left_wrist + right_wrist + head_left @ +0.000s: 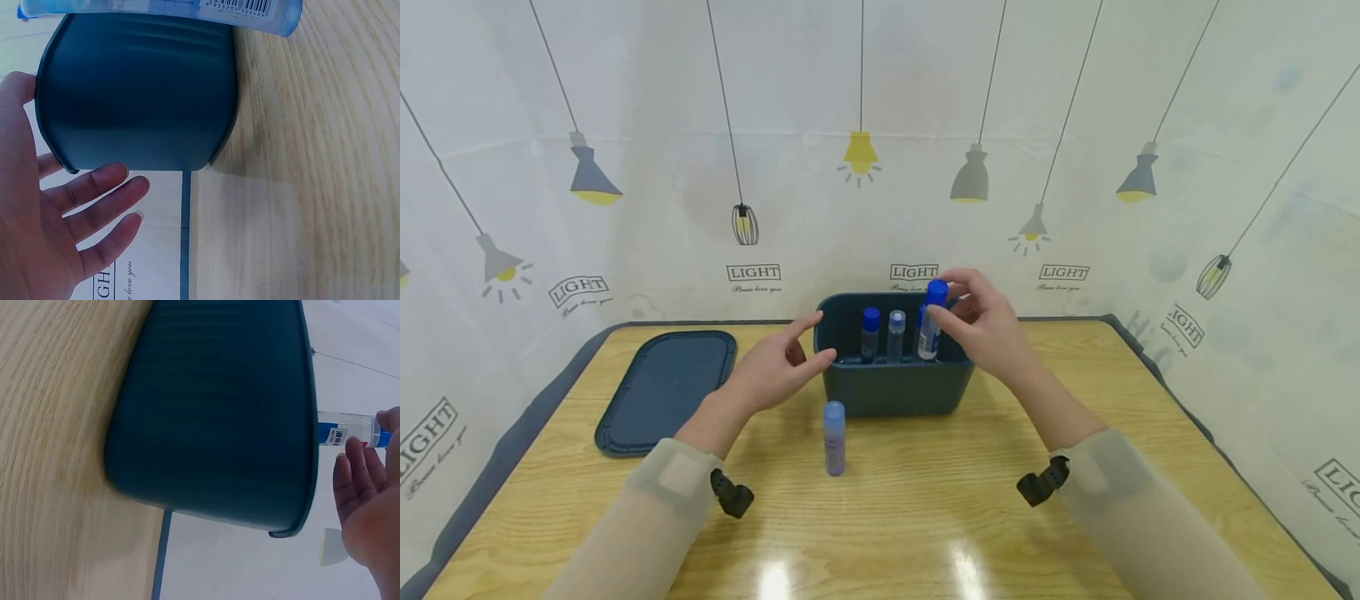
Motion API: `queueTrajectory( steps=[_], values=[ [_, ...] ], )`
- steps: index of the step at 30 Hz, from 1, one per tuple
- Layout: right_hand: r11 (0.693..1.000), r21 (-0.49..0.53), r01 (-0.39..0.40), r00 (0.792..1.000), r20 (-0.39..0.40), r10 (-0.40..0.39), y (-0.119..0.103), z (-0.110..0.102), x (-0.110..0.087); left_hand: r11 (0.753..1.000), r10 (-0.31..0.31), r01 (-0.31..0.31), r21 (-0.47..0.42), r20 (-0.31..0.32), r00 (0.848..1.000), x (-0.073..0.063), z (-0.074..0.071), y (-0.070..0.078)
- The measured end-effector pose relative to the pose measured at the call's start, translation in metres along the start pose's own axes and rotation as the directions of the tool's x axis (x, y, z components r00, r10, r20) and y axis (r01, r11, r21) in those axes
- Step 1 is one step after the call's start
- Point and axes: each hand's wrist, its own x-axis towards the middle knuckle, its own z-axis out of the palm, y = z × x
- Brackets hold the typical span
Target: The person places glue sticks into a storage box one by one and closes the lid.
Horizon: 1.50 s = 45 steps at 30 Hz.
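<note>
A dark teal bin (pixel 895 392) stands at the far side of the table with several clear glue bottles upright in it, among them a blue-capped one (pixel 870 333) and a clear-capped one (pixel 897 335). My right hand (pixel 988 325) pinches another blue-capped glue bottle (pixel 929 343) near its cap, partly above the bin's right end; its label shows in the right wrist view. My left hand (pixel 778 362) rests at the bin's left rim, fingers loosely spread. In front of the bin, a glue bottle with a pale blue cap (pixel 834 442) stands on the table.
A dark blue lid (pixel 670 387) lies flat on the left of the wooden table (pixel 910 508). Directly behind the table's far edge hangs a white cloth (pixel 805 192) printed with lamps.
</note>
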Motion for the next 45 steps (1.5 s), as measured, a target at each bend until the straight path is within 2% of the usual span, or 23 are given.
queueTrajectory(
  steps=[7, 12, 18, 24, 30, 33, 40, 45],
  values=[
    [0.996, -0.082, -0.044, 0.994, 0.093, 0.051, 0.003, 0.013, 0.006, 1.000, -0.001, 0.001, -0.001, -0.001, 1.000, 0.000, 0.000, 0.000],
    [0.994, -0.099, -0.037, 0.987, 0.151, 0.052, 0.003, 0.025, 0.011, 1.000, -0.005, 0.005, 0.001, 0.000, 1.000, 0.000, -0.001, 0.001],
    [0.989, -0.146, -0.016, 0.984, 0.172, 0.041, 0.000, 0.039, 0.017, 1.000, -0.007, 0.007, 0.002, 0.004, 1.000, 0.000, -0.001, 0.000],
    [0.992, -0.123, -0.020, 0.978, 0.205, 0.045, -0.004, 0.051, 0.025, 1.000, -0.011, 0.011, 0.001, 0.007, 1.000, 0.000, -0.001, 0.000],
    [0.993, -0.115, -0.040, 0.973, 0.221, 0.064, -0.002, 0.059, 0.028, 1.000, -0.009, 0.009, 0.001, 0.008, 1.000, 0.000, 0.000, -0.001],
    [0.988, -0.142, -0.063, 0.969, 0.230, 0.095, -0.001, 0.060, 0.027, 1.000, -0.006, 0.006, -0.002, 0.007, 1.000, 0.000, 0.001, -0.001],
    [0.965, -0.252, -0.075, 0.937, 0.314, 0.155, 0.005, 0.064, 0.027, 1.000, 0.001, -0.001, -0.013, 0.012, 1.000, 0.001, 0.003, -0.002],
    [0.945, -0.292, -0.143, 0.902, 0.354, 0.246, 0.003, 0.067, 0.031, 1.000, -0.002, 0.002, -0.014, 0.007, 1.000, 0.000, 0.002, -0.002]
  ],
)
